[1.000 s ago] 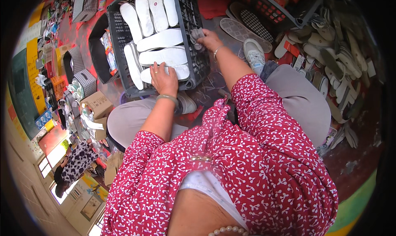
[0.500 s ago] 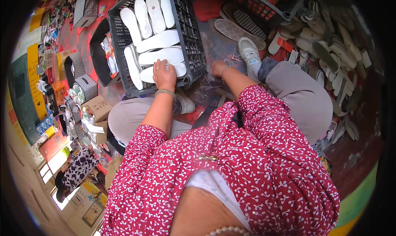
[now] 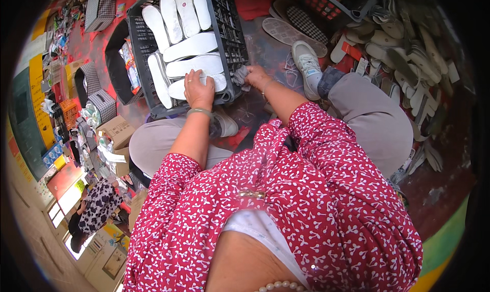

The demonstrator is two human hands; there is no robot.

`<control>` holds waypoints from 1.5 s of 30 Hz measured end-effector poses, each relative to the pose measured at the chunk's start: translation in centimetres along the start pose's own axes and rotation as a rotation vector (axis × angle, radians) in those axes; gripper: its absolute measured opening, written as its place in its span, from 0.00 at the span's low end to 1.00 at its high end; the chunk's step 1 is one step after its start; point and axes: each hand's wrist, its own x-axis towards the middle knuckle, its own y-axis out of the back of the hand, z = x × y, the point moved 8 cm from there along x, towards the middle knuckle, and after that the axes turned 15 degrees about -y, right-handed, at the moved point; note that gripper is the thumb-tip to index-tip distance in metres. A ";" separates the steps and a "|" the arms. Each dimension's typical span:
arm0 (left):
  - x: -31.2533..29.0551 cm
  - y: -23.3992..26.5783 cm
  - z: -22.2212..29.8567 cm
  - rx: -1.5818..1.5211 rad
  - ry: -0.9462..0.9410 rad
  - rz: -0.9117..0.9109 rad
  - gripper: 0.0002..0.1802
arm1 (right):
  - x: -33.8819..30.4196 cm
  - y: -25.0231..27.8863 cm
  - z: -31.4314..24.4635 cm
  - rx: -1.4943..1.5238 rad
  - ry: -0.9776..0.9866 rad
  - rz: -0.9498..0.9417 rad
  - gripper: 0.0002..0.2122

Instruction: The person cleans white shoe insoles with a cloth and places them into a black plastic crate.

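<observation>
A black plastic crate (image 3: 236, 62) in front of me holds several white insoles (image 3: 190, 49), some lengthwise and some crosswise. My left hand (image 3: 198, 90), wearing a ring and a bangle, lies on the nearest crosswise insole (image 3: 221, 82) with its fingers apart. Just outside the crate's right side, my right hand (image 3: 256, 76) pinches a crumpled grey cloth (image 3: 241, 76) against or close to the crate's corner. Its fingertips are partly hidden by the cloth.
A large heap of loose insoles (image 3: 403, 52) lies to my right. Behind my right shoe (image 3: 306, 67) are patterned soles (image 3: 293, 36) and another crate (image 3: 337, 6). A black bin (image 3: 118, 70), cardboard boxes (image 3: 117, 130) and a person (image 3: 100, 205) are on the left.
My right hand has moved up and left to the crate's side, where the grey cloth now shows in its fingers. The left hand has stayed on the insole; the view has shifted slightly.
</observation>
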 end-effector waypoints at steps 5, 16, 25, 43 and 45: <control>0.2 -0.1 0.6 -0.011 0.013 0.004 0.23 | 0.4 0.6 1.6 -0.121 0.101 0.307 0.11; 0.8 1.3 -0.8 0.020 0.040 0.022 0.23 | -5.7 -1.4 -4.5 -0.268 0.293 0.336 0.10; 0.3 0.1 0.1 0.026 0.034 -0.011 0.23 | -4.2 0.0 -0.3 -0.632 0.066 0.316 0.09; 0.5 -0.4 1.7 -0.050 -0.001 0.042 0.21 | 0.4 1.0 -0.3 0.351 -0.056 0.275 0.15; -0.1 0.1 0.6 -0.039 0.022 0.040 0.21 | -2.1 0.4 -1.9 0.633 0.037 0.259 0.15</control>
